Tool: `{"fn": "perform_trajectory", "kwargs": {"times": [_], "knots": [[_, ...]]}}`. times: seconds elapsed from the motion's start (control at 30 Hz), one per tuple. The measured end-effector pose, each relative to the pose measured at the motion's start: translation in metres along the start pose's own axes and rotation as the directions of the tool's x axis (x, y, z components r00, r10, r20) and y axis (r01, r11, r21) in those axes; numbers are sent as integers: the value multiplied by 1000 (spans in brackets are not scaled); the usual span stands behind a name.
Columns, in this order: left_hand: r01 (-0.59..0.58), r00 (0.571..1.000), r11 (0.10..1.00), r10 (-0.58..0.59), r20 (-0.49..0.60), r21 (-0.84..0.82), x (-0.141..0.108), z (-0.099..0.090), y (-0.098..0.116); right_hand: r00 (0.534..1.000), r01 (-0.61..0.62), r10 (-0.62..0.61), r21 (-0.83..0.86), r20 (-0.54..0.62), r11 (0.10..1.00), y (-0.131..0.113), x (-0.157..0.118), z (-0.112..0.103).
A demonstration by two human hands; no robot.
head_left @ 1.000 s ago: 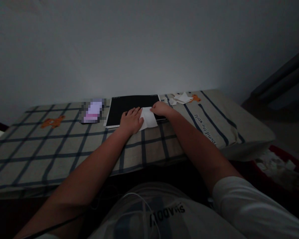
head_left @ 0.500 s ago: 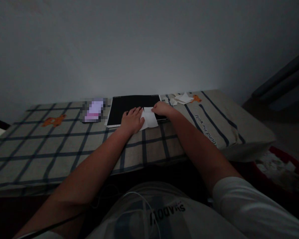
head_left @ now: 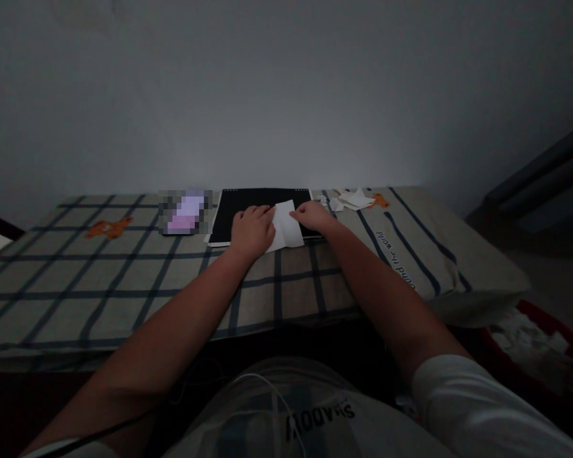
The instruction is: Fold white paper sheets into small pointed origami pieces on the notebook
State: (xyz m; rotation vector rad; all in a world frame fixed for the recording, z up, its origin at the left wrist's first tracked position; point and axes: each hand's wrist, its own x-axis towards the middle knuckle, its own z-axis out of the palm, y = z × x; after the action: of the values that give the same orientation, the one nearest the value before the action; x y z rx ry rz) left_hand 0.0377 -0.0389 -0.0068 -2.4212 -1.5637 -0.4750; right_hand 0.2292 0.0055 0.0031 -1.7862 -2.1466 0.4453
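Observation:
A creased white sheet of paper (head_left: 286,228) lies partly over a flat black pad (head_left: 262,196) with white edges and small holes along its far side. My left hand (head_left: 254,230) rests flat on the pad, fingers stretched out and pressing the left side of the paper. At the paper's right edge, my right hand (head_left: 314,216) has thumb and fingers pinched together on it. The paper's near end reaches past the pad onto the checked cloth (head_left: 172,273).
To the left of the pad lies a phone (head_left: 187,213), its screen blurred out. Torn paper scraps (head_left: 356,200) are heaped at the right. A red basket (head_left: 549,324) of crumpled paper stands below the table's right end. A wall (head_left: 267,95) rises behind.
My right hand has shifted slightly down along the paper's right edge, and the sheet's far corner now shows higher and clearer. My left hand stays on the paper. The view has tilted slightly.

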Motion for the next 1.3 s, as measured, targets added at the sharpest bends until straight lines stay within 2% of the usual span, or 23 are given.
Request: {"fn": "perform_trajectory", "kwargs": {"times": [0.07,0.17,0.43,0.73,1.3], "knots": [[-26,999,1000,26,-22,-9,0,-1,-1,999,0,0,-13,-41,1000,-1,2,3],[-57,998,998,58,10,-10,0,3,-1,998,-5,4,-23,-69,1000,-1,4,7],[-78,993,997,75,90,29,-1,14,-3,1000,-17,15,-79,-21,997,1,9,11],[-52,987,998,45,152,45,-2,11,0,998,-39,47,-158,50,987,-4,12,10],[-41,987,998,35,155,39,1,11,4,994,-56,72,-184,82,981,-9,12,5]]}}
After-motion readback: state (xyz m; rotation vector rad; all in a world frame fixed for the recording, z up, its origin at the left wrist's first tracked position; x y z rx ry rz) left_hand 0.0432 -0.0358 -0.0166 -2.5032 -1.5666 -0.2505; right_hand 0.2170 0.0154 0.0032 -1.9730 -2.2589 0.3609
